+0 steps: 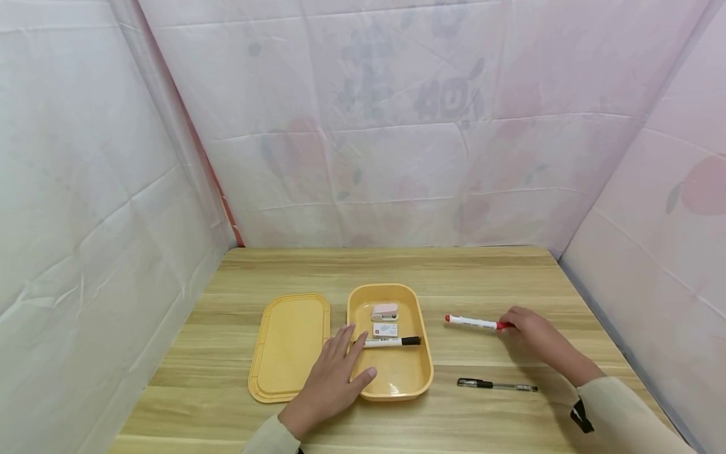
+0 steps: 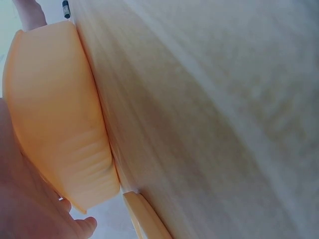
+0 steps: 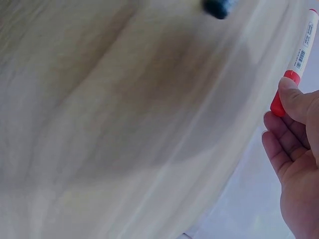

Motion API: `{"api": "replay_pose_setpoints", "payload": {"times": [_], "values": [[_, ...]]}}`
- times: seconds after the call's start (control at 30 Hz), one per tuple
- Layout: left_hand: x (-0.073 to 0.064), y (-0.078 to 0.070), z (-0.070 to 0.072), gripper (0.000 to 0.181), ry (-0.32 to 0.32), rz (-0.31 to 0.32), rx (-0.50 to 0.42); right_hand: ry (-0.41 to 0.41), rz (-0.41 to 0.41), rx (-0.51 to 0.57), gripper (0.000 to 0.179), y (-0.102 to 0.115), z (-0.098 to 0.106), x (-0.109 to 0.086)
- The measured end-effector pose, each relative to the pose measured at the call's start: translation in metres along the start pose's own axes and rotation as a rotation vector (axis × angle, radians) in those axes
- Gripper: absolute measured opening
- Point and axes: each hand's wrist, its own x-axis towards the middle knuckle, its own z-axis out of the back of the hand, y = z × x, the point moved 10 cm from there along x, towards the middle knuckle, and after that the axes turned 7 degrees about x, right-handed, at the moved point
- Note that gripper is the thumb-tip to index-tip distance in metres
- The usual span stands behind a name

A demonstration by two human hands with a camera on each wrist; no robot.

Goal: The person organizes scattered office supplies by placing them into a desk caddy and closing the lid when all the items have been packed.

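Observation:
My right hand (image 1: 535,337) pinches a white-and-red marker (image 1: 473,322) by its red cap, thumb against fingers, right of the box. The right wrist view shows that marker (image 3: 301,55) with a barcode on its barrel. Relaxed and spread, my left hand (image 1: 334,378) lies over the left rim of a yellow plastic box (image 1: 397,381). Inside the box are a small pink-and-white stapler (image 1: 385,311), a little white printed carton (image 1: 385,330) and a black-capped white marker (image 1: 391,342). The left fingers partly cover that marker's left end.
A flat yellow lid (image 1: 290,347) lies on the wooden table (image 1: 227,410), left of the box. A black-capped clear pen (image 1: 497,385) lies to the right of the box, nearer the front. Pale printed sheets (image 1: 386,157) enclose the back and sides.

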Motion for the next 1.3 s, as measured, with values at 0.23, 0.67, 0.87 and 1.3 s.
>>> {"api": "replay_pose_setpoints", "payload": {"times": [0.23,0.67,0.87,1.3], "values": [[0.0,0.0,-0.001,0.072,0.004,0.005,-0.003,-0.064,0.046,0.001,0.02,0.019,0.014,0.008],[0.001,-0.002,0.0,0.074,0.007,0.007,-0.012,-0.111,0.105,0.055,0.023,0.058,0.028,0.027],[0.002,0.0,-0.001,0.077,0.006,0.008,0.0,-0.113,0.178,0.062,0.024,0.085,0.026,0.043],[0.002,-0.002,-0.001,0.077,0.014,0.004,-0.016,0.0,0.23,0.11,0.015,0.124,0.005,0.063]]}}
